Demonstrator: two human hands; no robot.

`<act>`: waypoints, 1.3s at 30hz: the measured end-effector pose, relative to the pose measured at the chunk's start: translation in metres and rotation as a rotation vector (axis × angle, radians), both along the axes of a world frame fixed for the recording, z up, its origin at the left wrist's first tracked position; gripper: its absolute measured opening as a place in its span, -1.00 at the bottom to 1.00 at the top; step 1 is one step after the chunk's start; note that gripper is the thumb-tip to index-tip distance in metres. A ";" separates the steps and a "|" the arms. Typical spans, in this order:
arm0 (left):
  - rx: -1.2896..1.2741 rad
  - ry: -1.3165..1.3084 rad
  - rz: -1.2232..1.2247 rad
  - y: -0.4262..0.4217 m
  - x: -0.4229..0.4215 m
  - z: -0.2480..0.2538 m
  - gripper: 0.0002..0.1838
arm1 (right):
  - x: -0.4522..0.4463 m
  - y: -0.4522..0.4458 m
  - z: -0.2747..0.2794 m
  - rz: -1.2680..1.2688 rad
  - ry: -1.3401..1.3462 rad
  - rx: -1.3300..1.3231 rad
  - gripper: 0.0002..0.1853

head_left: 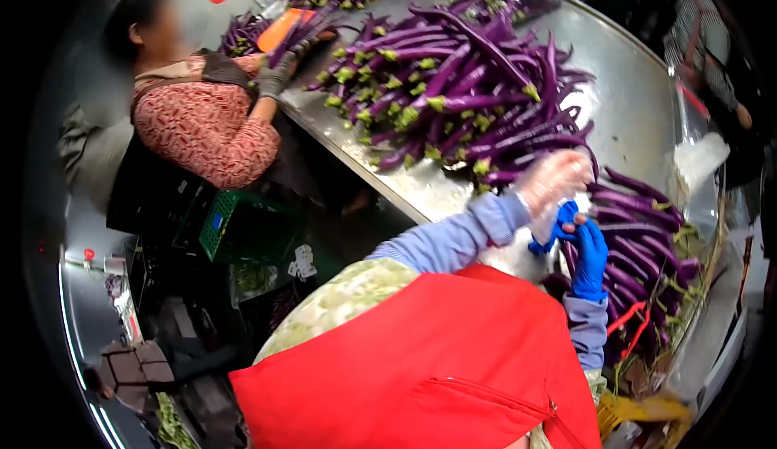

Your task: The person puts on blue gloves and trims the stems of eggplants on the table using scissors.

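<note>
My left hand (560,179), in a loose clear plastic glove, is raised over the near edge of the eggplant heap. Its fingers are partly hidden and blurred by the plastic. Just below it, my right hand (592,256) wears a blue glove, with bare skin showing at a fingertip. Its fingers are closed on a crumpled blue piece (558,226) that resembles the same glove material. Long purple eggplants (486,85) with green stems lie piled beyond my left hand. More eggplants (639,243) lie in a stack to the right of my right hand.
A metal table (639,69) carries the eggplants. At its left side a co-worker (202,125) in a patterned red top handles eggplants with gloved hands. A green crate (235,226) stands below. Red ties (631,324) and stems lie at the right; another person (704,52) stands beyond.
</note>
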State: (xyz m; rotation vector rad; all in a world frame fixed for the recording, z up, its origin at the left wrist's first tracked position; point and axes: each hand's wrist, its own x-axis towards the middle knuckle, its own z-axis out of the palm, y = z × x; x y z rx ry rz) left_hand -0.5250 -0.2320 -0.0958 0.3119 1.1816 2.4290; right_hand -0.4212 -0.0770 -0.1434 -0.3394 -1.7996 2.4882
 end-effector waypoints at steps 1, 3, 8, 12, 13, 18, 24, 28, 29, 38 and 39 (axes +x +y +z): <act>-0.065 -0.036 -0.022 -0.011 -0.001 -0.005 -0.66 | 0.006 -0.004 0.010 0.002 -0.024 -0.046 -0.75; -0.219 -0.048 0.082 -0.030 0.013 0.001 -0.62 | 0.007 -0.019 0.063 0.168 -0.041 -0.225 -0.73; -0.613 0.321 0.126 -0.023 0.061 0.010 -0.71 | -0.027 0.040 -0.004 -0.159 -0.147 -0.436 -0.70; -0.570 0.709 -0.002 0.020 0.089 0.007 -0.77 | -0.064 0.039 -0.001 -0.346 -0.125 -0.522 -0.70; -0.638 0.766 0.028 0.028 0.092 0.010 -0.79 | -0.068 0.033 0.009 -0.394 -0.153 -0.498 -0.72; -0.534 0.942 0.010 0.036 0.093 0.003 -0.90 | -0.070 0.033 0.005 -0.410 -0.081 -0.335 -0.69; -0.375 0.347 -0.046 0.051 0.089 -0.012 -0.81 | -0.077 0.057 -0.034 -0.369 -0.175 -0.385 -0.66; -0.590 0.678 0.041 0.053 0.085 0.010 -0.80 | -0.082 0.040 0.001 -0.372 -0.182 -0.265 -0.61; -0.569 0.733 0.057 0.054 0.082 0.006 -0.80 | -0.083 0.038 0.004 -0.380 -0.156 -0.276 -0.62; -0.432 0.281 -0.298 0.042 0.073 -0.001 -0.77 | -0.080 0.053 0.002 -0.270 -0.171 -0.300 -0.64; -0.468 0.226 -0.365 0.037 0.073 0.007 -0.76 | -0.079 0.047 0.004 -0.251 -0.172 -0.315 -0.65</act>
